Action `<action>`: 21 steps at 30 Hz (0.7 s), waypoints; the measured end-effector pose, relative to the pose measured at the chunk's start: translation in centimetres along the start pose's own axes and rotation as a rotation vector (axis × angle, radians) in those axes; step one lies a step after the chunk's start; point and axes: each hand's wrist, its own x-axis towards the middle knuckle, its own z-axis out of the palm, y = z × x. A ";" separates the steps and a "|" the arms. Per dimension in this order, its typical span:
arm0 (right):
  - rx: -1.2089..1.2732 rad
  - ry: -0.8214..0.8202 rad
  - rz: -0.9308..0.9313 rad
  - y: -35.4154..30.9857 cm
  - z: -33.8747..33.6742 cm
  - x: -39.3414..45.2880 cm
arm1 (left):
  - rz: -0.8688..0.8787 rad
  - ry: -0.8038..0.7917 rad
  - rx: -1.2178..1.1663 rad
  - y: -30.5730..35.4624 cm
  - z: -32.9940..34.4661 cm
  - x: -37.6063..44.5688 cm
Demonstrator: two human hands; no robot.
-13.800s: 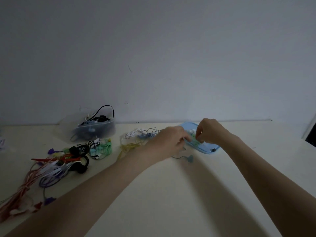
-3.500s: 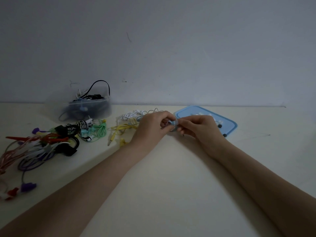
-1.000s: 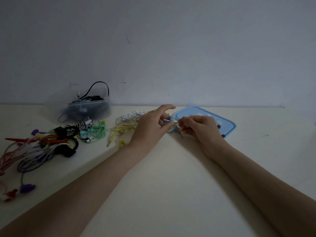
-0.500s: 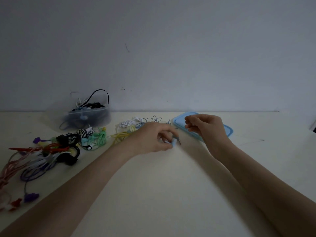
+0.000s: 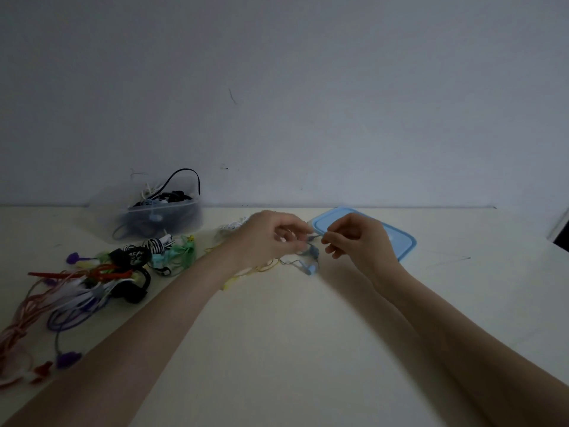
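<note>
A dim grey wall (image 5: pixel 308 87) rises behind the cream table (image 5: pixel 277 349).

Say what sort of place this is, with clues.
Likely an indoor desk against a bare wall, used for sorting earphones: coloured cables heaped, a clear tub of more, left hand and right hand pinching a blue earphone.
</note>
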 end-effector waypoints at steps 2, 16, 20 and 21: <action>-0.029 0.005 -0.014 0.0 -0.1 0.0 | -0.011 0.127 0.043 -0.2 -0.7 0.2; -0.136 0.033 -0.054 0.1 -0.1 -0.3 | -0.262 -0.027 0.553 0.1 2.1 3.7; -0.120 0.021 -0.063 0.2 -0.2 -0.4 | -0.301 -0.079 0.613 0.0 2.5 4.7; -0.116 0.020 -0.061 0.2 -0.3 -0.4 | -0.311 -0.091 0.560 0.0 2.3 4.7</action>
